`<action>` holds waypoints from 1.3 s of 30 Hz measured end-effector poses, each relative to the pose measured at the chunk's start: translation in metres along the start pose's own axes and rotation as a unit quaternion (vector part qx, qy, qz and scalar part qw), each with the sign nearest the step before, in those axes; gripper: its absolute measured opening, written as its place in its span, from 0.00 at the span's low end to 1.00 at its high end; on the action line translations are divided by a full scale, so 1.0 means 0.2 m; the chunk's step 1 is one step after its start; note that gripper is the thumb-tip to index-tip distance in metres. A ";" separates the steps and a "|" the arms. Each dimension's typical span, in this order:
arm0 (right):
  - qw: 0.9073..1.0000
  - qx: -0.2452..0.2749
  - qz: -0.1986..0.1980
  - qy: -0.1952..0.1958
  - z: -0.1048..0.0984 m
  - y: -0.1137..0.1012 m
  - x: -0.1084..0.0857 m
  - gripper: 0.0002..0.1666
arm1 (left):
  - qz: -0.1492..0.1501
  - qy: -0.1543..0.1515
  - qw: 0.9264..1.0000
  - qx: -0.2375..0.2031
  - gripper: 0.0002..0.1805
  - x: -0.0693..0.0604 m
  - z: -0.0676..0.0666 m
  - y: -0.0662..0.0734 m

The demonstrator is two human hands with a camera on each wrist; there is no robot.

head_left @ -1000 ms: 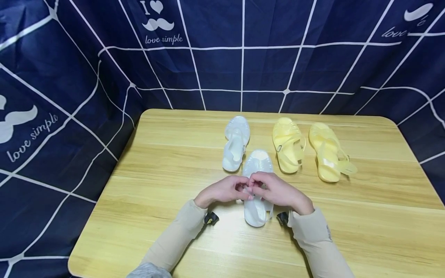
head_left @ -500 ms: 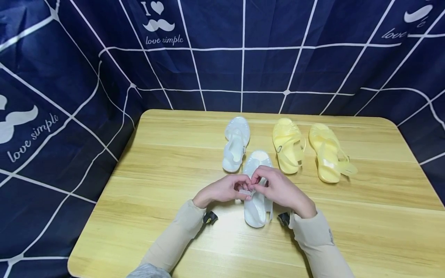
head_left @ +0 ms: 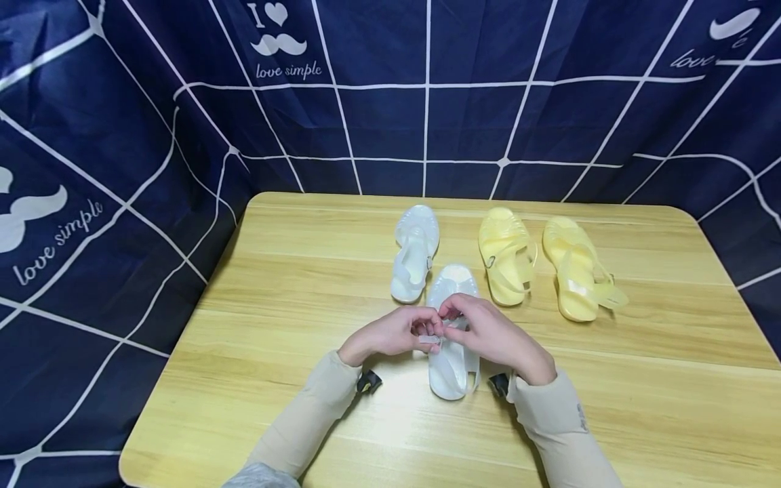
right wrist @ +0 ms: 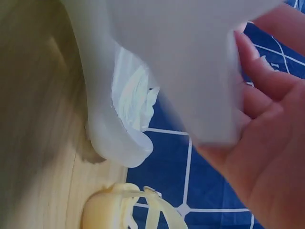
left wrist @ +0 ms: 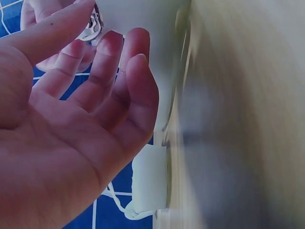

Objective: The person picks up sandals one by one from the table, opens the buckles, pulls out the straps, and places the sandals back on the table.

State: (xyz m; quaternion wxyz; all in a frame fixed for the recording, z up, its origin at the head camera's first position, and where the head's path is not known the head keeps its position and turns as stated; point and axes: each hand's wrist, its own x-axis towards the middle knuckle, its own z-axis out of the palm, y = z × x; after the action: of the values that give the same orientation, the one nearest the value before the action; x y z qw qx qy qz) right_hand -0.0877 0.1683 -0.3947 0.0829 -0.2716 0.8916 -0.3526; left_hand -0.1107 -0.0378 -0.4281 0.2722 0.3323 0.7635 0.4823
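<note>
A translucent white sandal (head_left: pixel 448 379) lies on the table under both hands, toe pointing away from me. My left hand (head_left: pixel 387 333) is at its left side, thumb and fingertips pinching a clear strap end (head_left: pixel 430 339). In the left wrist view, a metal buckle (left wrist: pixel 95 24) shows beside the left thumb, and the other fingers of the left hand (left wrist: pixel 90 114) are loosely bent. From the right, my right hand (head_left: pixel 494 335) pinches the strap close to the left fingertips. A pale strap partly covers the right hand (right wrist: pixel 271 129) in the right wrist view.
Another white sandal (head_left: pixel 412 271) lies behind and to the left. Two yellow sandals, one (head_left: pixel 505 288) nearer and one (head_left: pixel 576 305) farther right, lie on the wooden table (head_left: pixel 274 285). Dark blue patterned cloth (head_left: pixel 378 122) hangs behind and beside the table.
My right fingers have shifted slightly over the strap, staying by the left fingertips. The clear strap end shows more plainly at the left hand than a second ago. The sandals have hardly moved.
</note>
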 end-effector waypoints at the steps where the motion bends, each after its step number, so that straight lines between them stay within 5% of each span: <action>1: 1.000 0.001 0.007 -0.013 0.00 0.00 0.00 0.10 | 0.002 0.000 1.000 0.001 0.11 0.00 0.00 0.00; 13: 0.997 -0.016 0.047 -0.057 0.02 0.03 0.00 0.12 | 0.030 0.008 0.999 0.029 0.11 0.00 -0.01 -0.02; 19: 0.993 0.042 0.064 -0.089 0.04 0.05 0.01 0.18 | 0.037 0.006 0.999 0.039 0.10 0.00 -0.01 -0.03; 27: 0.974 0.163 0.057 -0.148 0.06 0.10 0.02 0.17 | 0.036 0.005 0.999 0.025 0.10 0.00 0.00 -0.05; 32: 0.950 0.245 0.092 -0.173 0.06 0.12 0.01 0.16 | 0.038 -0.001 0.999 0.003 0.11 0.00 0.00 -0.06; 39: 0.936 0.281 0.113 -0.181 0.05 0.12 0.01 0.15 | 0.037 -0.002 0.999 -0.006 0.12 0.00 -0.01 -0.06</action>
State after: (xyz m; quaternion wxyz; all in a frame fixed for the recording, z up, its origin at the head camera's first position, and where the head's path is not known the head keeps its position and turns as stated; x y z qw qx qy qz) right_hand -0.0971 0.1758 -0.4184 0.3555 -0.1939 0.7508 -0.5219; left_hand -0.1159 -0.0431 -0.4382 0.2578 0.3599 0.7471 0.4958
